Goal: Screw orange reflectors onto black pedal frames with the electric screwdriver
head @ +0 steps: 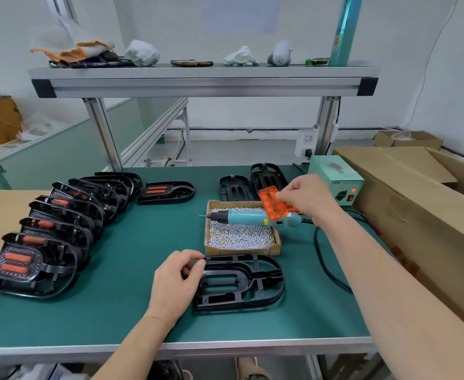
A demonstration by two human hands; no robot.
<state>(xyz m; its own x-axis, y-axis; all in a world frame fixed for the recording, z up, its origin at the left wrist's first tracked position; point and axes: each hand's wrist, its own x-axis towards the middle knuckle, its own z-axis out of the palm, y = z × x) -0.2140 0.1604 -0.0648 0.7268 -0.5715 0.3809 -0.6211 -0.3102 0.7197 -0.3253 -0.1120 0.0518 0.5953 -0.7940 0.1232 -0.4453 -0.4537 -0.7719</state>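
Observation:
A bare black pedal frame [241, 281] lies flat on the green mat near the front edge. My left hand [176, 281] grips its left end with curled fingers. My right hand [307, 198] pinches an orange reflector [273, 205] in the air above the screw box. The teal electric screwdriver [252, 218] lies across the cardboard box of silver screws [241, 237], its bit pointing left.
Several finished pedals with orange reflectors [47, 242] overlap in a row at the left. One more [167, 192] lies behind them. Bare black frames [252, 182] stand behind the box. A teal power supply [335, 182] and cardboard cartons [417, 193] sit on the right; the screwdriver's cable [326, 264] loops between.

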